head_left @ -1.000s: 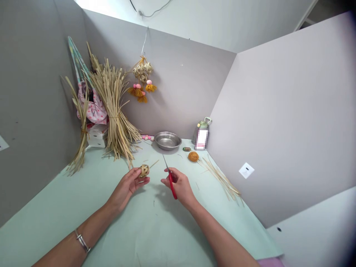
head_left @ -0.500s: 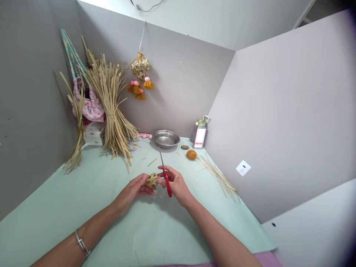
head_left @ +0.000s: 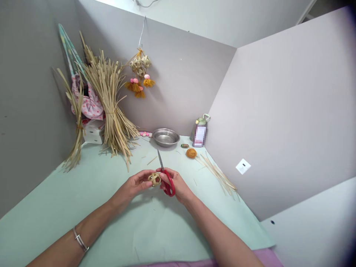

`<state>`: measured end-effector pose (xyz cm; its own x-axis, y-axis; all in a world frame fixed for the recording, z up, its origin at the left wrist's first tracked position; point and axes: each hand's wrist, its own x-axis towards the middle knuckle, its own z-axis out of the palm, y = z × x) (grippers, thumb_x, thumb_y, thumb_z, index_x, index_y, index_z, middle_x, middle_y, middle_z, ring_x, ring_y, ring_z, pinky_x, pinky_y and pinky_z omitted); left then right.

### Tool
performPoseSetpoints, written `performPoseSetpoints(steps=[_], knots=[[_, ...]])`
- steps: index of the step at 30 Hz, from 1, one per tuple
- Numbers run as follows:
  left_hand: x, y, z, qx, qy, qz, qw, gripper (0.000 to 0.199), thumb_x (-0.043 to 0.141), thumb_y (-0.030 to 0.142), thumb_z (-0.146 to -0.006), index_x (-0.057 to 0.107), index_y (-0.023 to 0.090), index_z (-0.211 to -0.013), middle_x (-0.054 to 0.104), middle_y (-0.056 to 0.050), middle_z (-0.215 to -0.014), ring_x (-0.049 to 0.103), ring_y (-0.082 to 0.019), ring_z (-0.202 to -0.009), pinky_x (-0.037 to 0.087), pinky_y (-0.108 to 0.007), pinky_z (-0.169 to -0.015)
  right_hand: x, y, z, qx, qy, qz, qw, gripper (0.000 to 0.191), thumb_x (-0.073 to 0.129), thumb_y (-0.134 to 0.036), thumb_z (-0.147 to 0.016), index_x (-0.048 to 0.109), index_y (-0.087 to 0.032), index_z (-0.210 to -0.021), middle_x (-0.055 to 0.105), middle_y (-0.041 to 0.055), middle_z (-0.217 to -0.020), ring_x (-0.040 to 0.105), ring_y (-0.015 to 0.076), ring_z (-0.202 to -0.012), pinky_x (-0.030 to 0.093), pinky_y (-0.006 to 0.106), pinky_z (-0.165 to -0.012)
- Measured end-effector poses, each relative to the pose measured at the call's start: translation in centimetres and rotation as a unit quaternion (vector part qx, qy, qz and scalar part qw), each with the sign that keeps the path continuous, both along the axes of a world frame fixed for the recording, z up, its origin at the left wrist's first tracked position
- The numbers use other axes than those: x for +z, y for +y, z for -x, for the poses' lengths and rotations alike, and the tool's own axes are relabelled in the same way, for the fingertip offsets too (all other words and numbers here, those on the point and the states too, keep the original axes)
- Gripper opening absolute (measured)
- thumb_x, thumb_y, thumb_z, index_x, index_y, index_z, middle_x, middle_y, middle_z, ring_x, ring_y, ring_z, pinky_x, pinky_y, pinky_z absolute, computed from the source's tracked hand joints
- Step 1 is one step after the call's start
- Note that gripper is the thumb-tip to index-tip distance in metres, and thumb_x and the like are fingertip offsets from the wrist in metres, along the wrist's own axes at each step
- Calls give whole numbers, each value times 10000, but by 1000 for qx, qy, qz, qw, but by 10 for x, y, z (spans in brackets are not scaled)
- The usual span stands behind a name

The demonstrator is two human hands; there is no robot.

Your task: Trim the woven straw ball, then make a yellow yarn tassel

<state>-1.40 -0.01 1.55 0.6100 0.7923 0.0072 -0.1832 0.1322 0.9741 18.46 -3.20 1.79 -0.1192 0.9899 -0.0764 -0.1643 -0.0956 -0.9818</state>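
Note:
A small ball woven from pale straw strips [head_left: 154,179] is pinched by my left hand [head_left: 137,181], thumb in front and fingers behind. My right hand [head_left: 176,185] holds red-handled scissors [head_left: 169,184], the closed blades pointing up and away toward the metal bowl. Fingertips of the right hand also touch the ball's right side. Both hands are above the pale green table cover [head_left: 111,237].
A metal bowl [head_left: 166,138] stands at the back. Straw bundles [head_left: 109,107] lean at the left. An orange yarn ball [head_left: 191,153], a thread spool [head_left: 185,145], loose strips [head_left: 218,174] and a propped phone [head_left: 199,135] are at the right. Woven balls with tassels [head_left: 139,66] hang on the wall.
The woven ball has been turned between my fingers. The scissors have rotated in my right hand, so both handle loops now show. My left thumb has come round in front of the ball.

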Motion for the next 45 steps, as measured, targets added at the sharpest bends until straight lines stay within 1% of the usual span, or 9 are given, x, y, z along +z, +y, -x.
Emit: performPoseSetpoints(steps=[8, 14, 19, 24, 27, 31, 35, 41, 45], knots=[[1, 11, 5, -3, -170, 140, 976, 232, 578, 258, -928, 708, 140, -1080, 720, -123, -1133, 686, -249, -1007, 498, -400, -1011, 12, -1, 1, -66, -105, -82, 989, 465, 723, -478, -754, 596, -198, -1102, 689, 26, -808, 514, 131, -637, 441, 274, -618], [-1, 17, 5, 2, -210, 210, 955, 317, 434, 225, -966, 711, 93, -1043, 751, -163, -1036, 725, -254, -928, 552, -384, -942, 7, -3, 3, -60, -176, -140, 973, 484, 704, -433, -782, 561, -193, -1177, 645, 25, -884, 588, 169, -794, 479, 324, -784], [1, 19, 5, 27, -216, 225, 950, 373, 371, 223, -982, 716, 83, -1005, 764, -165, -978, 741, -236, -832, 591, -356, -851, -2, -5, 2, -79, -341, -238, 906, 496, 704, -387, -814, 549, -209, -1251, 644, 73, -1049, 589, 206, -939, 477, 355, -883], [-2, 19, 5, 35, -225, 241, 943, 365, 374, 215, -988, 722, 108, -965, 774, -125, -914, 746, -231, -807, 602, -355, -829, -4, -7, 2, -77, -500, -331, 797, 448, 663, -379, -866, 564, -200, -1264, 635, 96, -1007, 581, 228, -935, 476, 336, -835], [-4, 19, 4, 36, -222, 243, 944, 357, 378, 216, -992, 718, 109, -972, 775, -122, -912, 748, -234, -815, 603, -359, -833, -5, -8, 1, -77, -555, -330, 760, 396, 625, -403, -899, 595, -188, -1230, 654, 82, -924, 596, 208, -838, 462, 294, -747], [-4, 19, 4, 32, -211, 237, 948, 367, 362, 209, -1000, 710, 98, -966, 775, -144, -934, 751, -238, -819, 602, -358, -834, -6, -8, 1, -76, -552, -288, 779, 352, 614, -452, -904, 631, -224, -1171, 660, 13, -805, 579, 151, -676, 401, 234, -606], [-5, 20, 5, 31, -198, 223, 954, 364, 347, 204, -1007, 692, 89, -1009, 767, -165, -967, 750, -239, -833, 598, -365, -845, -6, -8, 0, -90, -525, -278, 800, 328, 589, -450, -918, 632, -223, -1151, 673, 6, -826, 574, 139, -668, 408, 227, -619], [-5, 19, 5, 28, -214, 229, 949, 376, 346, 211, -1013, 701, 90, -997, 771, -153, -936, 749, -235, -814, 606, -361, -826, -1, -8, 1, -96, -566, -323, 753, 415, 612, -412, -899, 568, -202, -1254, 626, 80, -962, 576, 216, -873, 452, 312, -789], [-4, 19, 4, 29, -214, 224, 950, 376, 344, 215, -1015, 697, 84, -1010, 771, -157, -935, 747, -230, -811, 604, -356, -828, 0, -9, 1, -88, -548, -307, 773, 396, 611, -384, -901, 556, -213, -1254, 601, 62, -943, 563, 204, -867, 457, 312, -800]])
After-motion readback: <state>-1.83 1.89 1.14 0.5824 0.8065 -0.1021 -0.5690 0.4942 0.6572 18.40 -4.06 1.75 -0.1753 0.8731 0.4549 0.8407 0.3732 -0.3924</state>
